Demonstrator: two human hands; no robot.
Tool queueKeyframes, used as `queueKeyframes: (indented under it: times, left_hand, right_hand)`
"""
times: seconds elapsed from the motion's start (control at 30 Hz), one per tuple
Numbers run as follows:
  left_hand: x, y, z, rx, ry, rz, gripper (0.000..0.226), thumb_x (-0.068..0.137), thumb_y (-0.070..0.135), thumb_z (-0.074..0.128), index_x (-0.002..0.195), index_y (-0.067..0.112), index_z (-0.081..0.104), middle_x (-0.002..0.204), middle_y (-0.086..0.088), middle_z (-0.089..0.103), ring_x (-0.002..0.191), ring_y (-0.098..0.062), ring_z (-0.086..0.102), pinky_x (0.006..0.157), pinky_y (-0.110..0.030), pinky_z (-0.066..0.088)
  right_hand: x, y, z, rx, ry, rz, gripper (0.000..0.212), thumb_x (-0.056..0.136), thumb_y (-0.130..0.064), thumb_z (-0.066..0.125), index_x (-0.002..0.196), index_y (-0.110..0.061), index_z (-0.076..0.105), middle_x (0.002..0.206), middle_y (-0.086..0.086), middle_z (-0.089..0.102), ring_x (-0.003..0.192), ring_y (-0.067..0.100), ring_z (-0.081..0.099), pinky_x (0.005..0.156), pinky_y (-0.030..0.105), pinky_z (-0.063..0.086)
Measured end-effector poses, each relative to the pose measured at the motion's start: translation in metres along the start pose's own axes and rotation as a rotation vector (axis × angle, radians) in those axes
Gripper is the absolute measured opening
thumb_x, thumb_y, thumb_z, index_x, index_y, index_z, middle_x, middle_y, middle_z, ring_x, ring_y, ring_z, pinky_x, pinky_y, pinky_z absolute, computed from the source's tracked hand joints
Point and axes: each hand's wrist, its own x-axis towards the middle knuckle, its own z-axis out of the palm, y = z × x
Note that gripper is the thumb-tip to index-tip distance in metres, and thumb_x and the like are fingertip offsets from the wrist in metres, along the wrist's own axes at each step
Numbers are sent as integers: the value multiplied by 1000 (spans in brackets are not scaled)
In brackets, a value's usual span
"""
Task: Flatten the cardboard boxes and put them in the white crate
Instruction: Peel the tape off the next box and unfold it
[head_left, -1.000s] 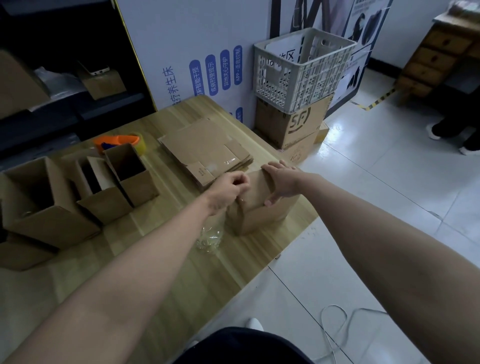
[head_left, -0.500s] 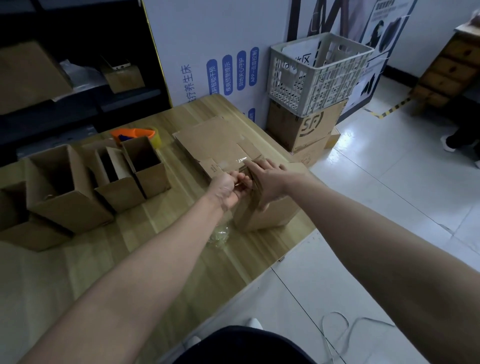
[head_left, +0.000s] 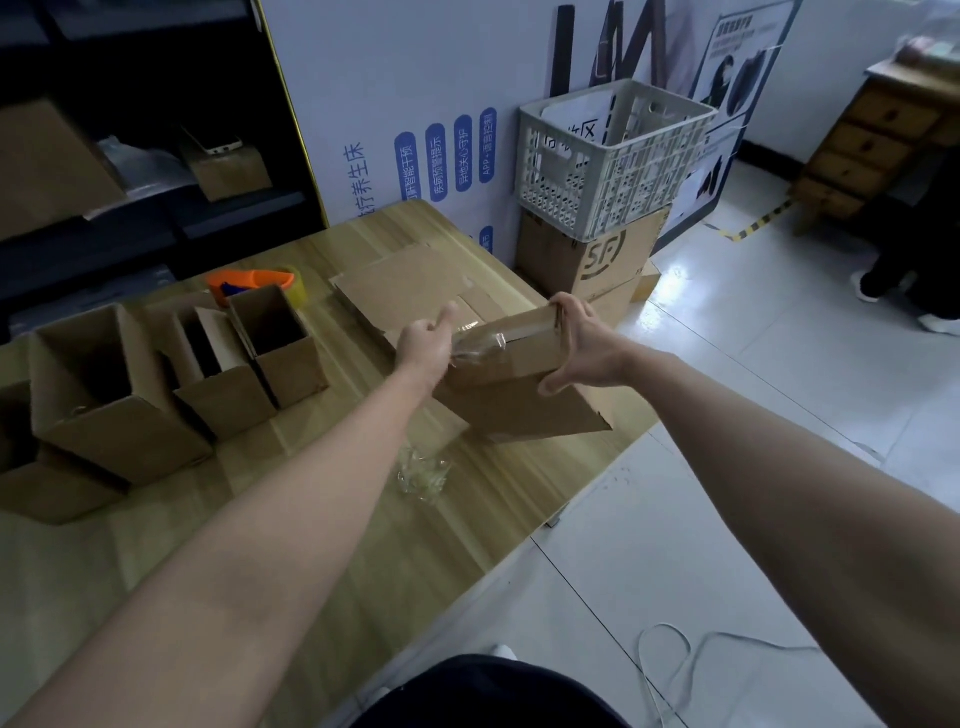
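- Cardboard box (head_left: 519, 400) is tipped up at the table (head_left: 311, 519) edge nearest the floor. One lower corner hangs past the edge, and the box is not flat yet.
- Right hand (head_left: 582, 345) is clamped round the box's far end, thumb underneath and fingers over the top.
- Left hand (head_left: 423, 345) has its fingers curled, pinching a clear tape strip (head_left: 478, 345) that runs from the hand to the box top seam.
- Risk: the tape tears partway, leaving the seam stuck, so the flaps don't open and the box won't collapse.
- Risk: a hard tape pull against a one-handed grip at the end twists the box out of the right hand, and it drops off the edge onto the floor.
- Risk: the sticky strip clings to the fingers or folds back onto the cardboard, which slows the release.
- Crumpled tape wad (head_left: 423, 473) lies on the table just near the box. A sliding box could pick it up and carry it into the crate.
- White crate (head_left: 613, 156) sits on an SF carton (head_left: 597, 254) beyond the table, well apart from the box. A loose toss could miss it or tip it.
- Flattened cardboard stack (head_left: 415, 286) lies just behind the hands, and a left-hand swing could knock it.
- Open boxes (head_left: 291, 374) stand to the left, not yet flattened, so the task looks early.
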Motion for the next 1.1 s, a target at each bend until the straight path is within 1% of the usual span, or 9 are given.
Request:
queueKeyframes:
  times: [0.07,0.17,0.3,0.43,0.63,0.73,0.87,0.93,1.1]
  left_hand:
    - [-6,3,17,427,-57,58,74,69,79,50,98,12,58,112,-9,53,101,-24,50,84,-38,49]
    - [-14,3,32,675,3,199,54,75,64,62,100,17,56,120,-8,49,115,-27,45,90,-39,45]
    - [-14,6,34,579,-18,287,22,86,35,65,83,14,60,97,-7,66,94,-24,60,82,-34,50]
    - [-22,13,49,599,-45,336,13,89,28,62,85,15,61,93,-5,66,87,-20,61,79,-35,53]
    - [-14,-5,33,325,18,229,11,83,13,70,77,6,65,81,-7,64,76,-17,58,73,-27,49]
    - [-2,-15,14,155,200,139,14,81,9,72,71,6,63,107,-7,49,88,-16,54,85,-23,51]
    - [7,-19,-10,-111,346,-15,26,84,2,67,63,10,54,81,-2,60,64,-12,54,48,-7,44]
    - [9,-22,-24,-206,397,-74,27,85,1,65,63,11,52,66,1,58,66,-15,56,60,-17,49]
    - [9,-33,-56,-293,576,-158,24,85,1,62,66,12,52,84,-8,64,77,-18,57,77,-26,49]
  right_hand:
    - [0,-2,8,-16,-14,-4,122,54,-33,88,146,-27,9,139,-1,28,122,21,36,103,41,41]
    - [0,0,17,-4,-17,6,119,55,-33,87,145,-28,9,138,0,29,123,22,36,103,40,41]
    - [-1,4,13,-20,-72,59,122,59,-30,86,148,-27,2,146,3,23,132,29,29,109,48,34]
    - [8,-18,13,-568,-95,23,130,58,-48,83,151,-26,-6,158,0,1,145,30,-4,115,56,6]
    - [4,-20,19,-675,-204,108,111,59,-41,82,148,-16,20,142,7,32,129,28,34,102,49,34]
    - [7,-18,12,-645,-197,47,107,57,-39,81,145,-16,24,138,6,32,128,27,32,105,52,30]
    - [14,-23,2,-648,-184,26,110,55,-38,81,145,-17,21,135,6,30,129,28,31,107,56,25]
    - [14,-20,-4,-665,-172,21,111,55,-36,82,145,-16,20,136,6,30,129,28,30,109,54,23]
    - [12,-17,-9,-667,-118,23,113,55,-27,84,146,-19,17,141,7,26,131,29,28,112,54,18]
